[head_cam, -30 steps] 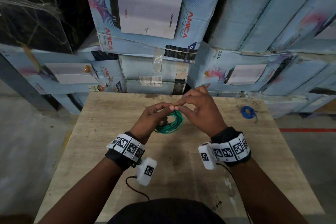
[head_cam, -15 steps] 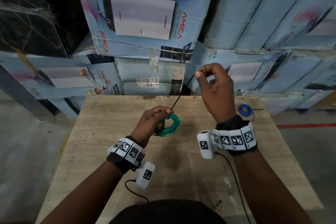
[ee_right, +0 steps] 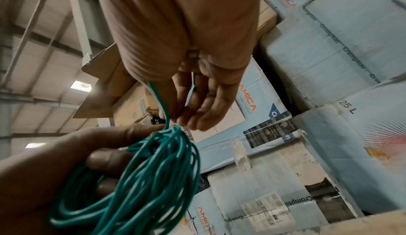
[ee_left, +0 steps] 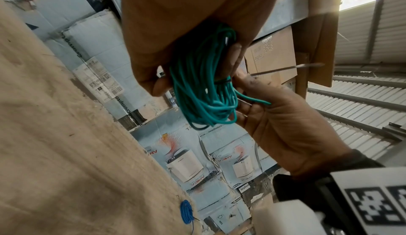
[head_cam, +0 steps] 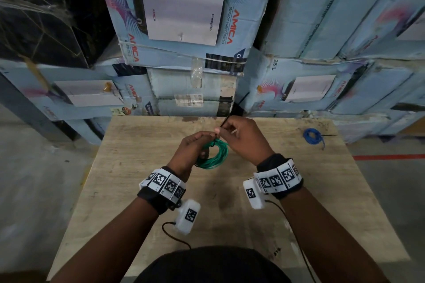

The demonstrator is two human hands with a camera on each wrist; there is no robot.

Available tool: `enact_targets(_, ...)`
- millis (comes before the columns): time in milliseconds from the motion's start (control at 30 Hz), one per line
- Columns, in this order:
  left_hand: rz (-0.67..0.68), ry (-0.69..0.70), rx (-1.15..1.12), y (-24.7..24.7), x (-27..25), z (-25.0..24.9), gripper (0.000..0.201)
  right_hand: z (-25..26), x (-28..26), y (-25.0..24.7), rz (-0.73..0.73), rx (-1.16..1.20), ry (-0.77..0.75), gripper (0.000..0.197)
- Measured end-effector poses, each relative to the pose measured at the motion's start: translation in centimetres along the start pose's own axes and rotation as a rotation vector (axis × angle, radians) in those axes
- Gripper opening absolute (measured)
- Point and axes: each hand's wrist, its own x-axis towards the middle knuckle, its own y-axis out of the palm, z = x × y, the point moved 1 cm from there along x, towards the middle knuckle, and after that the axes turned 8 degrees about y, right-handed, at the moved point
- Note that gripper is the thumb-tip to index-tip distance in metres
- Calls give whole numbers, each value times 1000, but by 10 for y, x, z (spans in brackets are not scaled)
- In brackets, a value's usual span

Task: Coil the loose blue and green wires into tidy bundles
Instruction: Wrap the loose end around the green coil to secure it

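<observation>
Green wire coil [head_cam: 212, 155], the thing in hand, hung just above the middle of the wooden table [head_cam: 142, 209], which stood before a wall of stacked pale-blue cartons [head_cam: 184, 18]. Well apart, near the table's far right corner, the blue wire bundle [head_cam: 312, 136] lay coiled with a thin black tail sticking out. The left hand [head_cam: 187, 153] curled round the green loops, bunching them together. The right hand [head_cam: 243, 138] pinched a thin black tie [head_cam: 224, 122] at the top of the coil. Half a second before, that hand had been raised high with the tie stretched taut; now it had dropped right back against the coil. By my reading the tie had been drawn tight, so the green bundle was nearly secured, with the blue seemingly finished.
</observation>
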Motion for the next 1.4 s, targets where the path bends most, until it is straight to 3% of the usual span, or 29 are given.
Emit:
enact_targets(100, 40, 33, 49, 1, 1, -6, 21, 1, -3, -3, -108, -137, -101, 21)
enact_targets(167, 46, 16, 88, 6, 4, -9, 25, -4, 2, -5, -175, -122, -48, 22)
enact_targets(267, 25, -64, 128, 8, 6, -8, 28, -15, 3, 0, -161, -78, 60, 23)
enact_targets(400, 72, -141, 61, 7, 6, -4, 30, -27, -1, -1, -3, 118, 213, 27)
enact_targets(567, 10, -174, -27, 34, 12, 5, 24, -23, -29, -17, 282, 431, 467, 36)
enact_targets(700, 28, -246, -84, 58, 16, 19, 23, -41, -50, -29, 302, 482, 494, 30)
enact_targets(800, 58, -351, -143, 78, 20, 34, 30, -64, -59, -48, 405, 567, 548, 19)
enact_targets(933, 105, -488, -233, 114, 32, 51, 33, -98, -65, -79, 486, 662, 572, 26)
enact_targets(1033, 42, -524, -194, 155, 40, 63, 34, -129, -63, -108, 457, 629, 606, 31)
enact_targets(1133, 5, -508, 8, 194, 50, 80, 35, -176, -65, -136, 382, 638, 697, 30)
enact_targets(1200, -3, -512, 90, 218, 57, 94, 41, -223, -74, -152, 284, 670, 832, 24)
enact_targets(1333, -2, -464, 178, 260, 69, 110, 40, -316, -105, -175, -49, 853, 1184, 10)
enact_targets(1400, 37, -433, 225, 279, 72, 113, 36, -356, -114, -184, -131, 870, 1258, 10)
